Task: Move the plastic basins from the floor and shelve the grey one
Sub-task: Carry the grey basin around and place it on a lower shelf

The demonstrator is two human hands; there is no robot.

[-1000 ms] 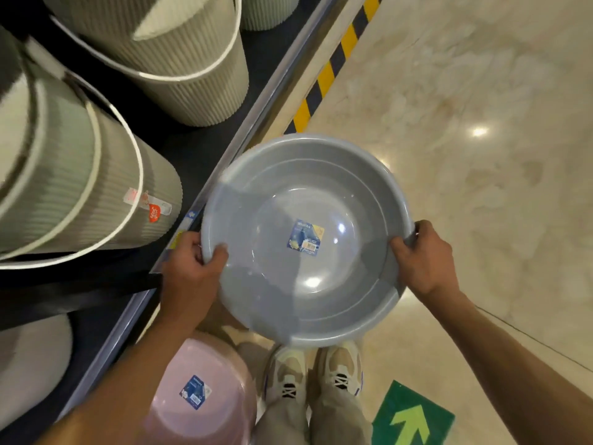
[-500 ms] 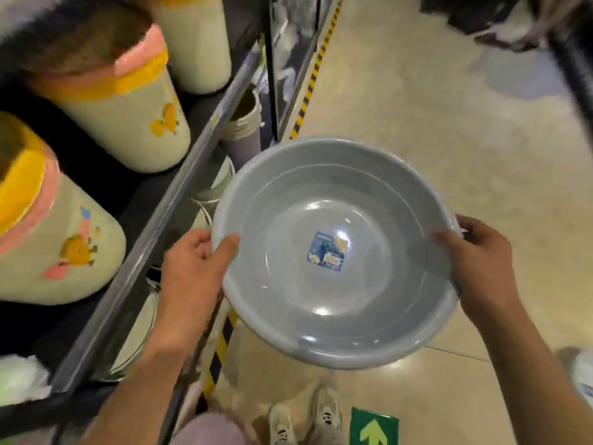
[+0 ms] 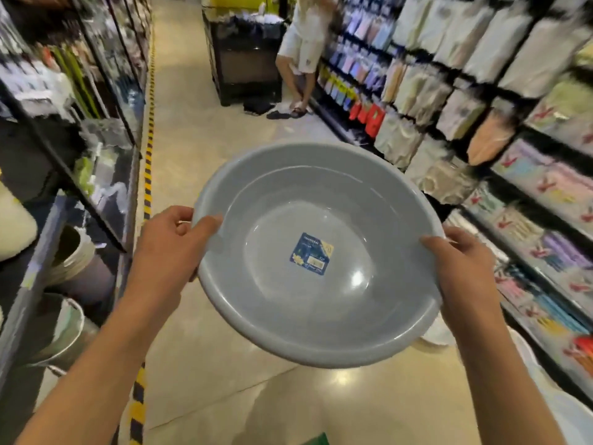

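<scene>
I hold a round grey plastic basin [image 3: 321,303] in front of me at about chest height, open side up and tilted toward me, with a blue label stuck on its inner bottom. My left hand [image 3: 170,248] grips its left rim, thumb inside the bowl. On the opposite rim my right hand [image 3: 465,268] grips the same way. No pink basin shows in this view.
Black shelving [image 3: 96,175] with buckets and bins lines the left, edged by a yellow-black floor stripe [image 3: 148,162]. Packaged goods fill the shelves [image 3: 481,123] on the right. A person in white [image 3: 305,43] stands far down the aisle beside a black display stand [image 3: 247,59].
My view has swung up from the floor and low shelf to look down the aisle. The basin stays in both hands; the pink basin and my shoes have left the view.
</scene>
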